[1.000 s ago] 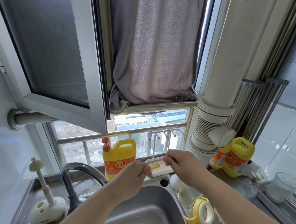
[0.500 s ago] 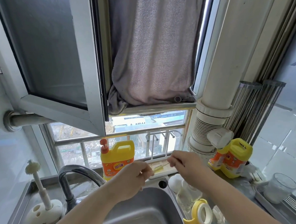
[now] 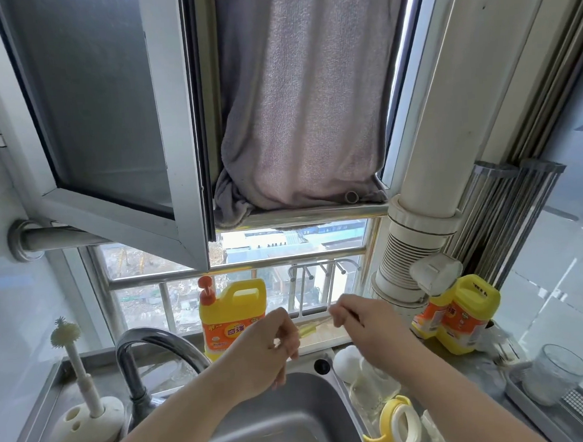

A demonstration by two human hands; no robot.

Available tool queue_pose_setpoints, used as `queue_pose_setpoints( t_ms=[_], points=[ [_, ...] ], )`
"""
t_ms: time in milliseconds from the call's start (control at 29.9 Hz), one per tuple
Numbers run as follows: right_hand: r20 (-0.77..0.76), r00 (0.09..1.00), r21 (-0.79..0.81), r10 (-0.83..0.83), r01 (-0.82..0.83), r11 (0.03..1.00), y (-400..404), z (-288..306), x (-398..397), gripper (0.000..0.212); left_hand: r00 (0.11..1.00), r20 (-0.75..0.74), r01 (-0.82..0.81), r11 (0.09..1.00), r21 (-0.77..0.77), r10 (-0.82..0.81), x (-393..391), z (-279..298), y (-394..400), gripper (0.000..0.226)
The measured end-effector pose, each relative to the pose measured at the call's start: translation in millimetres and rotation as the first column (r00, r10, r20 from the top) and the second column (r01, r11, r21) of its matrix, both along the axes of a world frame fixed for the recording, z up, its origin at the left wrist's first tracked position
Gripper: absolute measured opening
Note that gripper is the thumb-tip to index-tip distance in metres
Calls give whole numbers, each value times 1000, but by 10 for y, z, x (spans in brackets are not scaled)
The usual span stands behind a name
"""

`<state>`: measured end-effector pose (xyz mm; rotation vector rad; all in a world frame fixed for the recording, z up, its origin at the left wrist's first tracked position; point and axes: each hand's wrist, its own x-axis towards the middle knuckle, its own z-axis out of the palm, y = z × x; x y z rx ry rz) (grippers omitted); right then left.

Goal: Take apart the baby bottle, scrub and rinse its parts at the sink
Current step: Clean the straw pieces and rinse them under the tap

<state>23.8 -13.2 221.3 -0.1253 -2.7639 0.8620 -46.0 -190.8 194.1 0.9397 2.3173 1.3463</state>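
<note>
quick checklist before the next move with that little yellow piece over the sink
1. Left hand pinches the yellow piece: ok.
2. Right hand grip on the thin stem: ok; what the stem is, cannot tell.
3. Piece held above the sink, so a drop lands in the basin: ok.
4. Faucet running: not ok, no stream visible.
5. Bottle body and yellow handle ring beside the sink: ok.
</note>
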Motion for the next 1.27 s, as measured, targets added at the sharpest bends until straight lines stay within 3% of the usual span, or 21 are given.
queue_pose_setpoints(
  t_ms=[134, 200, 334, 468, 568, 668, 769, 902, 1002, 1136, 1270],
  points=[
    [4, 998, 36, 65, -65, 997, -89, -6, 8, 27, 992, -128, 1, 997, -81, -12, 12, -51, 0, 14],
    [-19, 1000, -9, -9, 9, 1000, -37, 3, 8, 30, 994, -107, -22, 998, -66, 15, 8, -35, 9, 22],
    [24, 997, 60, 72, -74, 995, -110, -45, 50, 30, 989, -150, -1, 995, -98, -14, -3, -20, 6, 23],
    [-17, 1000, -12, -6, 6, 1000, -35, -17, 31, 29, 1000, -25, -15, 1000, -15, 14, -6, -70, 3, 14],
    [16, 997, 48, 72, -73, 996, -114, -32, 40, 34, 996, -91, -1, 1000, -25, -2, 7, -88, 24, 9],
    [-35, 999, -29, -39, 38, 999, 5, -25, 17, 32, 993, -121, 4, 998, -60, -11, 0, -76, 32, 18],
    [58, 995, 74, 77, -82, 994, -64, -52, 54, 31, 986, -168, -20, 993, -112, 1, -15, -66, 27, 26],
    [15, 1000, 66, 6, -7, 998, -8, -91, 16, 30, 998, -55, -18, 998, -55, 15, 45, -104, 47, 16],
    [51, 994, 153, 96, -102, 983, -76, -92, 12, 36, 986, -163, -26, 999, -42, 19, 77, -131, 51, 17],
    [12, 1000, 40, -7, 7, 999, 22, -77, 16, 34, 987, -158, -29, 994, -102, 13, 70, -107, 43, 22],
    [56, 995, 94, 88, -93, 991, -95, -133, 37, 37, 981, -194, -28, 991, -133, 1, 44, -103, 53, 25]
  ],
)
